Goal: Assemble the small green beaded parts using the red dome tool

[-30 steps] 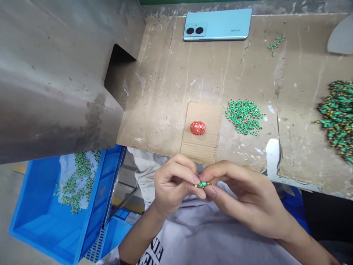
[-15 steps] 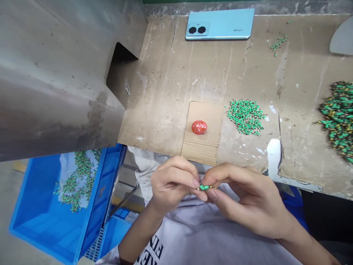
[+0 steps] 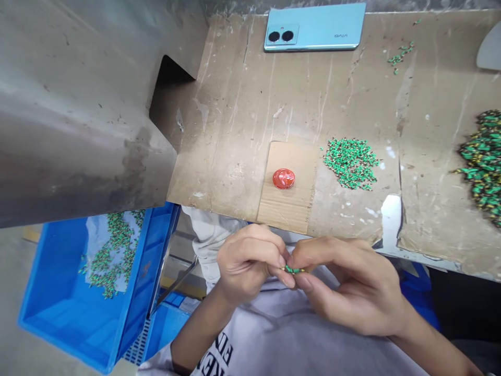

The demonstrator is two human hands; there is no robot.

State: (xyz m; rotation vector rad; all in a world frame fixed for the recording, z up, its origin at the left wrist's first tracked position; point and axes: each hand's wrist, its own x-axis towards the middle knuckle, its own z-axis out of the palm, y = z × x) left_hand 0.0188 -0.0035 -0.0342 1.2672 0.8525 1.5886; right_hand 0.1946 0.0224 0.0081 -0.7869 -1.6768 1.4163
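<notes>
My left hand (image 3: 250,263) and my right hand (image 3: 352,284) meet in front of my body, just off the table's near edge. Between their thumbs and fingertips is a small green piece (image 3: 291,270) with a yellowish end, pinched from both sides. The fingers partly cover it. Ahead of the hands, a red oval dish (image 3: 284,178) rests on a cardboard piece (image 3: 285,216). To its right lies a pile of tiny green pieces (image 3: 350,163) with dark and pale ends. A larger heap of green, yellow and brown pieces (image 3: 485,167) sits at the far right.
A light-blue phone (image 3: 317,26) lies face down at the table's back. A few loose green pieces (image 3: 401,56) are right of it. A big metal housing (image 3: 78,115) fills the left. Below it, a blue crate (image 3: 58,308) holds more small pieces on a white sheet.
Both hands keep pinching the green piece, which is turned slightly and sits deeper between the fingertips. The camera view has shifted a little.
</notes>
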